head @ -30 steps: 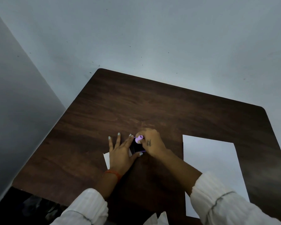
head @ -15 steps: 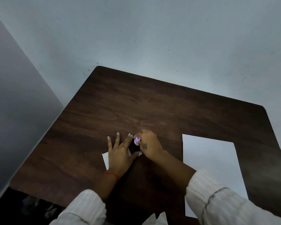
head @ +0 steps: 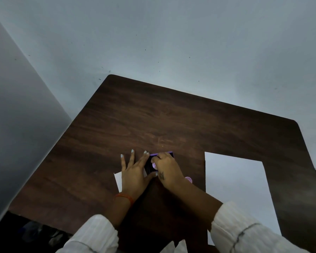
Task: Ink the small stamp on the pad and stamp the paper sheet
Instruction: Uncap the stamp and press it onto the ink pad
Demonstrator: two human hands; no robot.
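Since the earlier frame the right hand (head: 169,170) has lowered, bringing the small stamp (head: 154,165) down onto the ink pad (head: 161,157). Nearest, both white sleeves enter at 6 o'clock. Left hand (head: 135,172) lies flat, fingers spread, gripping nothing, bracing the pad's left edge over a paper scrap (head: 118,180). Right fingers are pinched on the stamp. A second lilac piece (head: 188,179) shows beside the right wrist. Paper sheet (head: 235,189) lies at 3 o'clock, unmarked. Step in hand appears to be inking; next, lift and carry right to the sheet on the table (head: 171,121).
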